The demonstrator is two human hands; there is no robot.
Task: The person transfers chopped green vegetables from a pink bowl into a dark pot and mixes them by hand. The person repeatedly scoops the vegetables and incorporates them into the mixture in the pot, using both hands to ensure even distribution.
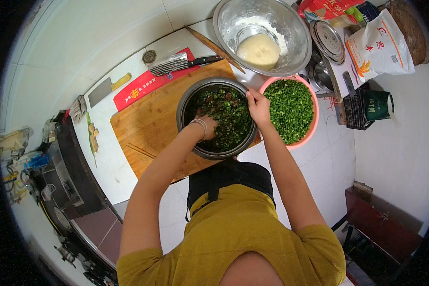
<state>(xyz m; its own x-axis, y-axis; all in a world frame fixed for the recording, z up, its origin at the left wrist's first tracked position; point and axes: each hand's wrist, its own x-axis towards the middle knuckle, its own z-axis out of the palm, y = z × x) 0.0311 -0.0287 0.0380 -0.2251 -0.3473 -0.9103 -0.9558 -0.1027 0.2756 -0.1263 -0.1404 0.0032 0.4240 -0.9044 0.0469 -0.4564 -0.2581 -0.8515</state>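
Note:
A dark metal pot (180,114) stands on the wooden cutting board (150,124), holding a mix of chopped greens (231,126) with dark reddish bits. My left hand (208,126), a bracelet at its wrist, reaches down into this mix; its fingertips are buried among the greens. At the pot's right side my right hand (259,106) grips the rim, thumb on top. Close by on the right, a pink basin (316,102) is full of bright chopped greens (290,107). Beyond the pot, a large steel bowl (222,33) contains a pale ball of dough (260,50).
A tapered wooden rolling pin (213,47) lies beside the steel bowl. Left of it are a black-handled knife (176,65), a red packet (134,93) and a cleaver (101,91). Ginger (94,138) rests at the table's left. A white sack (379,47) stands far right.

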